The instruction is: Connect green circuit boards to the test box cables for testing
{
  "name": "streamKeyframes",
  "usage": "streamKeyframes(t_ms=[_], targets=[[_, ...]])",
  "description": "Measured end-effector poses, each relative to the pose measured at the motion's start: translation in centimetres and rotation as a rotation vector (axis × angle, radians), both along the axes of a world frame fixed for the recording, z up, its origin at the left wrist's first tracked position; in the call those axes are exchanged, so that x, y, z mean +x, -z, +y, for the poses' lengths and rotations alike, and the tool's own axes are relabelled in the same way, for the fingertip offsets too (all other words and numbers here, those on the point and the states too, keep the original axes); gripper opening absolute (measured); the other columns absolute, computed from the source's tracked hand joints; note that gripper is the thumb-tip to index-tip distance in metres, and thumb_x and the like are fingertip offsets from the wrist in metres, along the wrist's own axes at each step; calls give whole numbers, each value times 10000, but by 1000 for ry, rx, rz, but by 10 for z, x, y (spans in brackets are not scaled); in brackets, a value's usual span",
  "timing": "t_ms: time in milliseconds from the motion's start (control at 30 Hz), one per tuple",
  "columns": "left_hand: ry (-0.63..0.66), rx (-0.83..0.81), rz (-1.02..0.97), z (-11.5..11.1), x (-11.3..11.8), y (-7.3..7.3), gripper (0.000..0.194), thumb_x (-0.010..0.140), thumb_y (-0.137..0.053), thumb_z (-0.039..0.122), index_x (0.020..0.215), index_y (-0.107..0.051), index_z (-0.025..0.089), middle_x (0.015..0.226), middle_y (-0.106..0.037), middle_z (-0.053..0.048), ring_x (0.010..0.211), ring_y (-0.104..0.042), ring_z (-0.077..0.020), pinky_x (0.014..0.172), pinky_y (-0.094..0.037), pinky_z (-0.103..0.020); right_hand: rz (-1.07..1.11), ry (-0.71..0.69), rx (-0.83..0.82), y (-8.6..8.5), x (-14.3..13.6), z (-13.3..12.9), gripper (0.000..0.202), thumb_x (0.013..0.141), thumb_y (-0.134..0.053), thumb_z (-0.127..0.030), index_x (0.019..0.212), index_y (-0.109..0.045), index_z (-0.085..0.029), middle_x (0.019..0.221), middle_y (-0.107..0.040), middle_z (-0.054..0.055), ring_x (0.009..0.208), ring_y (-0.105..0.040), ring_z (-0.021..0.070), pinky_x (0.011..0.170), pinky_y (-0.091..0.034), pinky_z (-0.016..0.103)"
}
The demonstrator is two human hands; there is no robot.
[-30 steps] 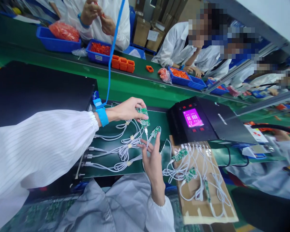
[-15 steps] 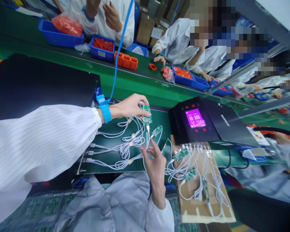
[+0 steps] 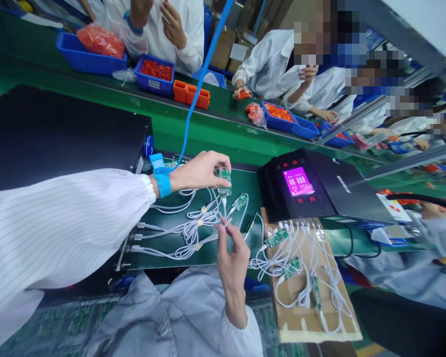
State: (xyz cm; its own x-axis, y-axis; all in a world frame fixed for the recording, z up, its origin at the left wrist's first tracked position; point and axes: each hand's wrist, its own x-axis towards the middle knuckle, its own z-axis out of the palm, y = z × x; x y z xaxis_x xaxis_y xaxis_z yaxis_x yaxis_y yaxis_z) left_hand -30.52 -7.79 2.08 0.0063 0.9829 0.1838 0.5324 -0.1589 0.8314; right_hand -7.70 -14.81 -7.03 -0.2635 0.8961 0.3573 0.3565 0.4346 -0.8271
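Circuit board (image 3: 225, 181) was pinched in left hand (image 3: 200, 170), and right hand (image 3: 232, 258), nearer, kinda gripped its white cable (image 3: 224, 203).

Single view from my own head, facing forward and steeply down, my left hand (image 3: 200, 171) and right hand (image 3: 233, 260) near at the centre, my left sleeve (image 3: 78, 223) nearest at left, the far bench (image 3: 224, 104) slanting down toward the right
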Motion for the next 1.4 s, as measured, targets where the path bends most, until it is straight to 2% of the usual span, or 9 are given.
streamKeyframes(t_ms=[167, 267, 367, 500, 700, 867, 1033, 1233, 1400], targets=[[172, -49, 10, -3, 4, 0, 251, 779, -849, 360, 914, -780, 160, 805, -724, -25, 733, -634, -153, 661, -447, -262, 188, 38, -120, -2, -20, 0, 323, 1022, -611, -368, 1281, -642, -178, 891, -801, 37, 770, -766, 172, 882, -616, 378], [230, -161, -79, -4, 3, -4, 281, 759, -851, 266, 1009, -782, 155, 877, -752, -43, 729, -685, -158, 637, -484, -255, 289, 63, -164, -6, -32, 3, 282, 1022, -609, -383, 1213, -615, -174, 827, -781, 15, 658, -744, 151, 740, -619, 316], [193, -191, -177, -7, 3, -10, 300, 747, -847, 200, 1025, -748, 144, 897, -750, -52, 705, -709, -158, 609, -513, -247, 342, 58, -204, -11, -41, 6, 243, 1025, -596, -407, 1089, -645, -178, 830, -770, 27, 673, -743, 157, 713, -617, 313], [116, -135, -213, -21, 11, -19, 242, 755, -843, 203, 933, -689, 146, 942, -752, -63, 742, -734, -164, 614, -546, -241, 368, 76, -168, -17, -46, 6, 225, 1000, -639, -399, 1010, -707, -184, 954, -768, 62, 886, -754, 195, 864, -610, 369], [-144, 21, -61, -68, 37, -19, 92, 830, -756, 186, 844, -666, 173, 824, -737, -17, 766, -717, -155, 713, -581, -257, 427, 128, -16, -19, -37, -6, 125, 963, -704, -267, 1067, -748, -215, 948, -742, 44, 852, -716, 175, 808, -599, 349], [-204, 41, 81, -95, 57, -13, 62, 840, -698, 130, 847, -685, 190, 823, -744, -1, 734, -693, -143, 681, -562, -248, 464, 131, 134, -17, -34, -24, 187, 945, -695, -121, 1071, -747, -249, 957, -736, 32, 907, -705, 172, 807, -593, 342], [-230, 98, 154, -103, 74, -10, 149, 815, -656, 59, 869, -698, 192, 860, -764, -1, 767, -711, -147, 725, -584, -251, 480, 193, 147, -16, -36, -33, 202, 950, -684, -110, 1092, -741, -243, 1006, -746, 47, 1030, -723, 205, 961, -585, 429], [-248, 153, 206, -108, 86, -9, 151, 821, -677, 54, 880, -715, 188, 862, -778, 5, 762, -734, -142, 721, -603, -228, 584, 227, 36, -19, -33, -37, 128, 980, -650, -165, 1075, -725, -206, 1011, -722, 74, 980, -721, 202, 889, -620, 401], [-259, 302, 253, -109, 91, -7, 136, 822, -705, 45, 864, -726, 173, 852, -789, 3, 730, -749, -140, 670, -608, -200, 556, 250, 159, -25, -30, -33, 126, 962, -669, -127, 1058, -731, -181, 973, -725, 57, 922, -716, 172, 844, -621, 357]])
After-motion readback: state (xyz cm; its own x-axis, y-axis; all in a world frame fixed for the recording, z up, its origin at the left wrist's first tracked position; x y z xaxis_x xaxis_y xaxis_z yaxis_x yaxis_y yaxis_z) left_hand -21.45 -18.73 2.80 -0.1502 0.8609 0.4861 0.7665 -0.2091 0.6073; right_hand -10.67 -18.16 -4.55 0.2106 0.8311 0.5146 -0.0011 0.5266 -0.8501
